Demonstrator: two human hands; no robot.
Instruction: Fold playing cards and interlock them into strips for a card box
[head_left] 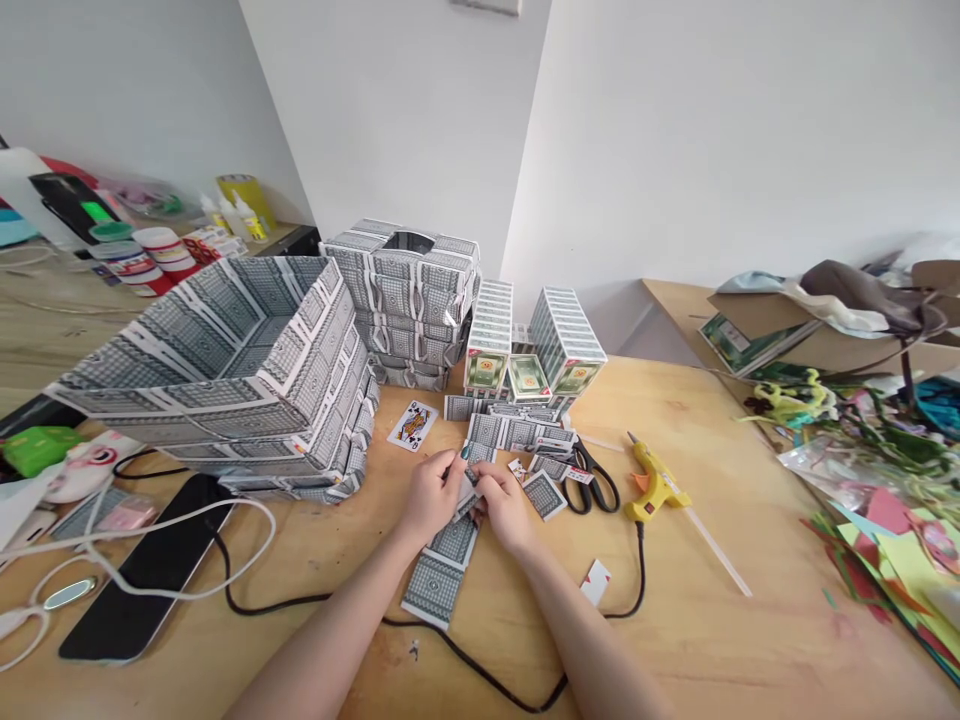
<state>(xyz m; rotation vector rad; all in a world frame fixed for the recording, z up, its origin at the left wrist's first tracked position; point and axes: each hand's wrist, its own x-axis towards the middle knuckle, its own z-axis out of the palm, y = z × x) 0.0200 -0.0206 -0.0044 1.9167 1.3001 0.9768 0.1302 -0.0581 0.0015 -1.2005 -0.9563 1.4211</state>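
My left hand (431,495) and my right hand (501,508) meet at the middle of the wooden table (735,640), fingers pinched on the top end of a strip of joined playing cards (442,565). The strip lies face down and runs toward me. Just beyond my hands lie several loose folded cards (517,435). A single face-up card (412,424) rests to the left of them.
A big open box made of cards (225,370) stands at left, a smaller card box (409,300) behind it. Card packs (532,350) stand at the back. Black scissors (592,478) and a yellow glue gun (654,485) lie right of my hands, its cord (480,670) crossing near me. Paper scraps (892,520) crowd the right edge.
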